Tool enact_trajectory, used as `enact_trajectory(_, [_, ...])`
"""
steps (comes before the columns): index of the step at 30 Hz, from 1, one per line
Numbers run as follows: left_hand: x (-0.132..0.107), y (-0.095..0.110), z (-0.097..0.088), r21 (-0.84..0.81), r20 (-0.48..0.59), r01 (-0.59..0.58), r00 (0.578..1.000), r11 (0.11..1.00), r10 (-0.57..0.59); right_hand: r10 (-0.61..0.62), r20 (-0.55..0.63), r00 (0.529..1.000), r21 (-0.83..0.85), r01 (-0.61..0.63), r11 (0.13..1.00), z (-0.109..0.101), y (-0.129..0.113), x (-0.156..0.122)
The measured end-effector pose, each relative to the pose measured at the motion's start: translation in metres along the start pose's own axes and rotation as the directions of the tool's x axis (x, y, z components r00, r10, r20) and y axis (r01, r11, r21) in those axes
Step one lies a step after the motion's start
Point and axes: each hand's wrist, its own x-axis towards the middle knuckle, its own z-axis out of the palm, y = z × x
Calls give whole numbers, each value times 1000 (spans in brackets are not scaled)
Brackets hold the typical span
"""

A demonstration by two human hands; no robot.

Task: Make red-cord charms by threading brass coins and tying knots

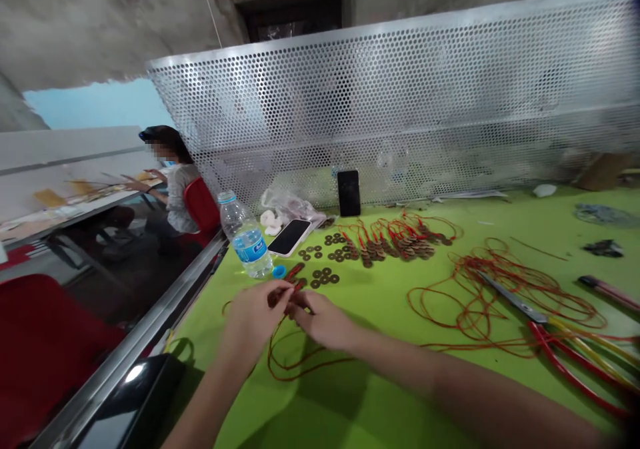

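My left hand (255,316) and my right hand (323,319) meet over the green table (380,396), fingers pinched together on a strand of red cord (287,366) that loops below them. Small bronze coins with holes seem strung between my fingertips, partly hidden. Loose coins (325,277) lie just beyond my hands. A heap of coins tied with red cord (400,242) sits farther back.
A water bottle (246,236), its blue cap (279,271) and a phone (290,237) lie at the left. Another phone (349,193) leans on the perforated metal screen (400,102). Tangled red cord (500,296) and scissors (545,332) are at the right. A person (173,182) sits at another table.
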Motion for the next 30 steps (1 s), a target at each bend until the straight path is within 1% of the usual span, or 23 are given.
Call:
enact_trajectory(3, [-5,-11,4,-63,-12,27,1000,998,-27,-19,34,999,102,15,995,4,7,-1])
enact_trajectory(5, [-7,-15,6,-89,-14,22,1000,996,-24,-5,36,999,128,0,992,5,9,-4])
enact_trajectory(8, [-8,-13,6,-126,-39,9,999,992,-14,44,8,999,146,-45,988,6,9,-9])
enact_trajectory(12, [-8,-10,4,-221,-36,38,998,975,-47,140,0,990,300,-134,945,7,11,-13])
enact_trajectory(14, [-8,-11,3,-257,-8,61,998,965,-66,158,-31,987,271,-144,952,7,10,-14])
enact_trajectory(17, [-7,-14,3,-304,39,109,994,946,-102,127,-95,987,131,-114,985,5,6,-16])
enact_trajectory(20, [-5,-17,5,-389,75,146,989,910,-127,115,-84,990,62,-110,992,4,4,-16])
enact_trajectory(22, [-4,-18,6,-456,102,156,987,876,-123,117,-72,991,36,-115,993,5,4,-15])
enact_trajectory(24, [-4,-19,6,-504,130,164,985,848,-114,144,-80,986,76,-139,987,6,7,-14])
enact_trajectory(26, [-3,-20,7,-530,144,176,983,830,-116,189,-91,978,150,-175,973,6,9,-13])
enact_trajectory(30, [-3,-20,8,-540,143,196,980,818,-141,223,-99,970,215,-198,956,7,12,-12])
